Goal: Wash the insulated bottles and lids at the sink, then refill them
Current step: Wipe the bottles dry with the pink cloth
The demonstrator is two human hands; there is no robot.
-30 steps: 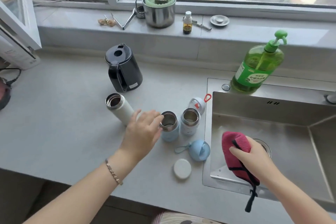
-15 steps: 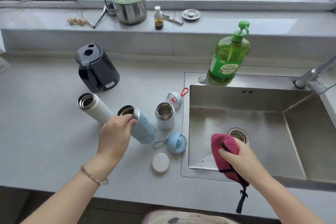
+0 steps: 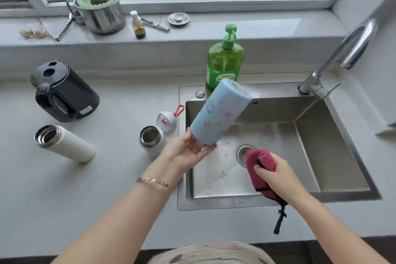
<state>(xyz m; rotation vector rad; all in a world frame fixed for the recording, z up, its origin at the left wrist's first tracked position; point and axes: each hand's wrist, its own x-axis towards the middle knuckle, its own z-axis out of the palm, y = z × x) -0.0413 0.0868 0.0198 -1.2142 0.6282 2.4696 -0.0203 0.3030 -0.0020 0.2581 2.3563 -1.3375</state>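
Hanging over the left side of the steel sink (image 3: 214, 204), a pale blue insulated bottle (image 3: 220, 113) is held by the left hand (image 3: 188, 153). That hand's grip curls round only the neck end, and the mouth itself is hidden behind the fingers. The right hand (image 3: 278, 176), lower in the basin beside the drain (image 3: 242, 152), has its grip closed round a bunched red cloth (image 3: 260, 164).

The likeliest trouble is a slip. Most of the bottle's length stands above a hold at one end, so a wet or loosened grip could let it topple and strike the steel basin. Its raised base also looks near the green dish soap bottle (image 3: 225, 64) behind the sink and could knock it if swung further. Any water left inside may run onto the desk (image 3: 85, 199), because the mouth sits just at the sink's left rim.

The bottle's long axis runs on a steep diagonal. The mouth points down and left toward the person, and the flat base points up and right.

On the desk to the left stand a short open bottle (image 3: 152, 139), a white lid with a red loop (image 3: 167, 121), a tall white open bottle (image 3: 64, 143) and a black kettle (image 3: 64, 92).
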